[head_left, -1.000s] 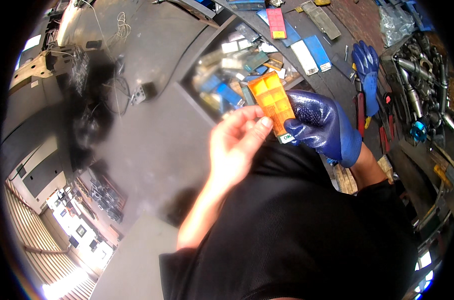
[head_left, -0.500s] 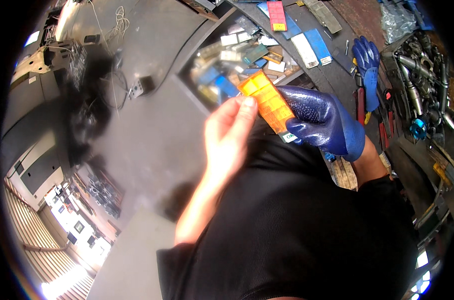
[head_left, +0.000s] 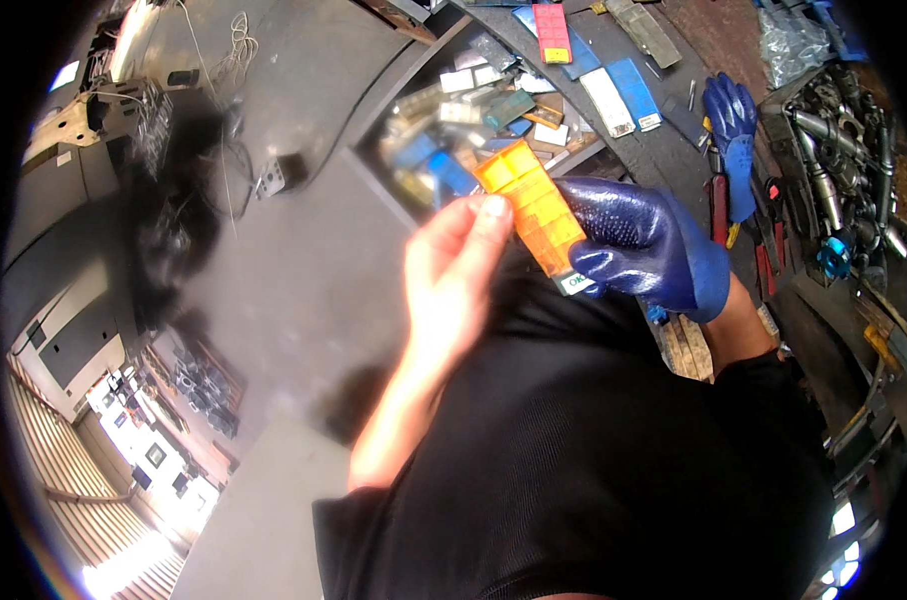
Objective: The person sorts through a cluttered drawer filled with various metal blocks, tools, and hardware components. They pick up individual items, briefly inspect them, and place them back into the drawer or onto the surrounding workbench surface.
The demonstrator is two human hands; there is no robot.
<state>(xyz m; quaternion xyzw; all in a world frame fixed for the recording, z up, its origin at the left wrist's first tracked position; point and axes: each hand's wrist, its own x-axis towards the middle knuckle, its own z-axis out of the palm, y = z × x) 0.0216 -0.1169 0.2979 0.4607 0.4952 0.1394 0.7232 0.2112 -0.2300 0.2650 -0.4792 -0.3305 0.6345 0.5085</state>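
Between my two hands is a flat orange plastic case (head_left: 536, 212), divided into small compartments and tilted, with a pale label at its lower end. My bare left hand (head_left: 461, 250) pinches its upper left edge, thumb on top. At the lower right side, my right hand (head_left: 639, 245), in a dark blue coated glove, grips the case with thumb and fingers. What the compartments hold cannot be made out. Beyond the case, an open drawer (head_left: 386, 178) is filled with several small boxes and cases.
On the bench right of the drawer lie a pink case (head_left: 552, 32), a blue case (head_left: 632, 92), a white case (head_left: 608, 102) and a spare blue glove (head_left: 734, 140). Red-handled tools are beside the glove. A bin of metal parts (head_left: 839, 160) stands at the far right.
The orange case has tilted slightly in my hands, its lower end shifting a little down and left. Both hands keep their hold.
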